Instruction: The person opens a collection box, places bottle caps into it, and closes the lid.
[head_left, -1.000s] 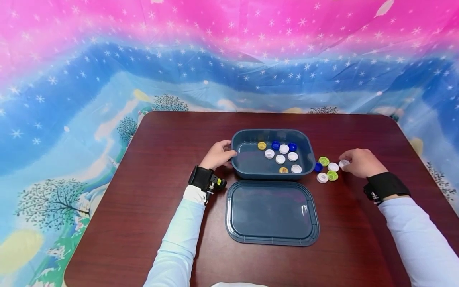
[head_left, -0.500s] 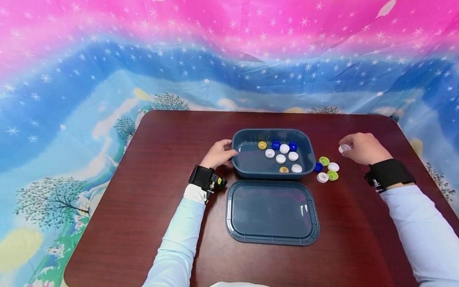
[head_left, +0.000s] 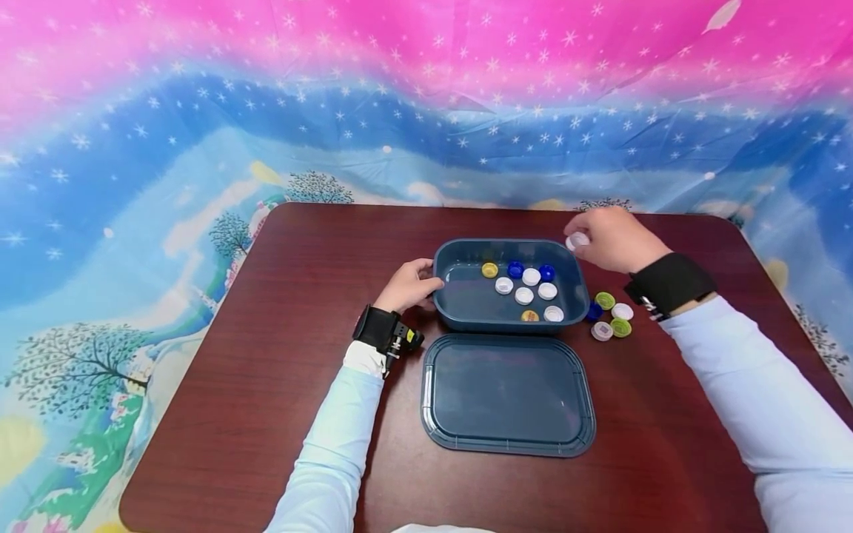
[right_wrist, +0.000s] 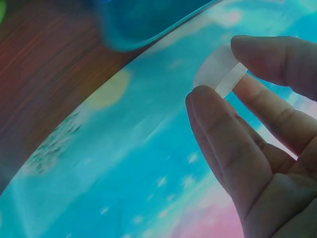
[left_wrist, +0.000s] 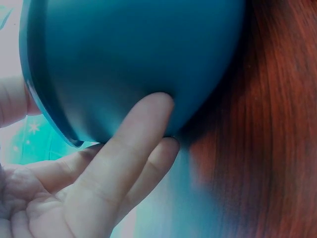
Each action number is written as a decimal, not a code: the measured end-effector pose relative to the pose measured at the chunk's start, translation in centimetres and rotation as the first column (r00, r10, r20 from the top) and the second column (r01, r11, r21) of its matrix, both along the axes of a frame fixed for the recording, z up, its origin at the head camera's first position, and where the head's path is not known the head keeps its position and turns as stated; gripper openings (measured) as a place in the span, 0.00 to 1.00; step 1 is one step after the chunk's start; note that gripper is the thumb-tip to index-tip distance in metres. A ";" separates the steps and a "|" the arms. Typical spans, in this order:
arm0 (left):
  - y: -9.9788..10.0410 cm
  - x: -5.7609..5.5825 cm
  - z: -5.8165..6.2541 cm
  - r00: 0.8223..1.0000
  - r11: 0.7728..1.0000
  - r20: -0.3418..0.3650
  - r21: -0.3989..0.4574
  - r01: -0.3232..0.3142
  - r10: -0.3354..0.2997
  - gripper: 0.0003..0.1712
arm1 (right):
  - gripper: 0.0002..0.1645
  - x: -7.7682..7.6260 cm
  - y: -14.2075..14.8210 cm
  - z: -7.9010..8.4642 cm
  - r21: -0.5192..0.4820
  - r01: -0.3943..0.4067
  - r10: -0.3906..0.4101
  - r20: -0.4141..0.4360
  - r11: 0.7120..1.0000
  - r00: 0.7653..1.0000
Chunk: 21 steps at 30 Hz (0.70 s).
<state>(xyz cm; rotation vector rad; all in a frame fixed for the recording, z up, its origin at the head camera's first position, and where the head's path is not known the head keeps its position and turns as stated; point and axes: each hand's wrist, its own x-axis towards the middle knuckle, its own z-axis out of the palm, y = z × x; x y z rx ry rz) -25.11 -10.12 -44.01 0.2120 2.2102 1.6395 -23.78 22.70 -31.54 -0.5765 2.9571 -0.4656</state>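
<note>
My left hand (head_left: 408, 286) grips the left end of a dark blue-grey plastic container (head_left: 445, 314), thumb over its rim and fingers against the outer wall. In the left wrist view the fingertips (left_wrist: 157, 106) press on that wall. A white bottle cap (right_wrist: 220, 74) is pinched between the thumb and fingers of my right hand (head_left: 616, 238), at the container's back right corner. Inside the container lie several caps: white ones (head_left: 524, 296), blue ones (head_left: 516, 269) and yellow ones (head_left: 489, 270).
Right of the container, a small group of caps lies on the brown table (head_left: 300, 296): green (head_left: 621, 327), white (head_left: 602, 331) and blue (head_left: 594, 312). The matching lid (head_left: 509, 392) lies flat in front of the container. A patterned cloth (head_left: 400, 111) hangs behind the table.
My right hand has lifted the white cap from the group on the table and carried it up and left to the container's back right corner. The left hand has stayed in place.
</note>
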 end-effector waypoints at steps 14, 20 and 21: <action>-0.1 -0.1 -0.2 1.000 1.000 0.012 -0.004 0.001 -0.001 0.31 | 0.15 -3.3 -8.0 -2.4 -0.021 -0.182 0.183 0.115 0.983 0.976; -0.1 -0.2 0.0 1.000 1.000 0.018 0.006 -0.010 0.010 0.31 | 0.17 -4.1 -10.3 -4.0 0.013 -0.232 0.226 0.178 0.973 0.958; -0.1 -0.2 0.0 1.000 1.000 0.020 0.006 -0.012 0.012 0.31 | 0.18 -4.2 -10.6 -4.3 0.019 -0.245 0.237 0.183 0.969 0.954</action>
